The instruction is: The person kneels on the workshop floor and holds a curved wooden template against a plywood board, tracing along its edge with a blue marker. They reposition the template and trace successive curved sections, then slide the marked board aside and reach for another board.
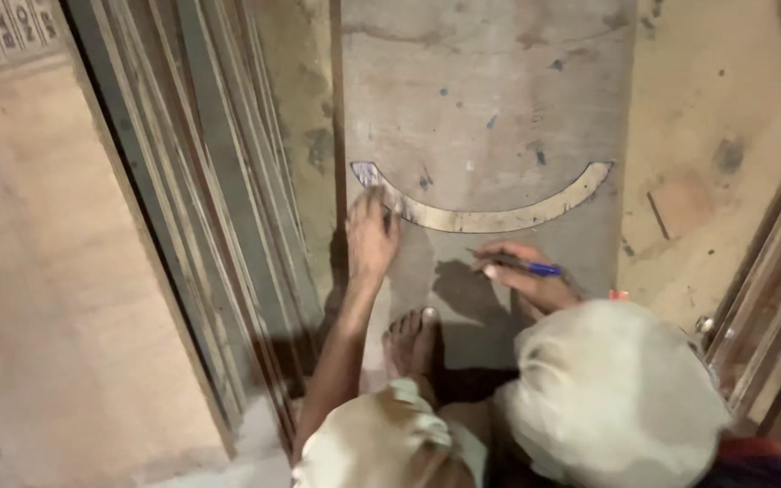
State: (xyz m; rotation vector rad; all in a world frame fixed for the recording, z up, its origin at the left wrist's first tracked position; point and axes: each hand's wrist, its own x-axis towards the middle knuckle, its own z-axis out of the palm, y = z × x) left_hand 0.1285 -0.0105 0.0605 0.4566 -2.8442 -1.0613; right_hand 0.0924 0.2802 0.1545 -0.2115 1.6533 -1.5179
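A thin curved wooden template, shaped like a shallow arc, lies on a grey plywood board on the floor. My left hand presses flat on the arc's left end, fingers spread. Just below the arc's middle, my right hand grips a blue pen with its tip pointing left along the board. My bare foot rests on the board's near end, and my knees in pale cloth fill the bottom of the view.
A stack of boards on edge leans along the left of the plywood. A large brown sheet lies at far left. Bare dusty floor stretches to the right, with wooden strips at the right edge.
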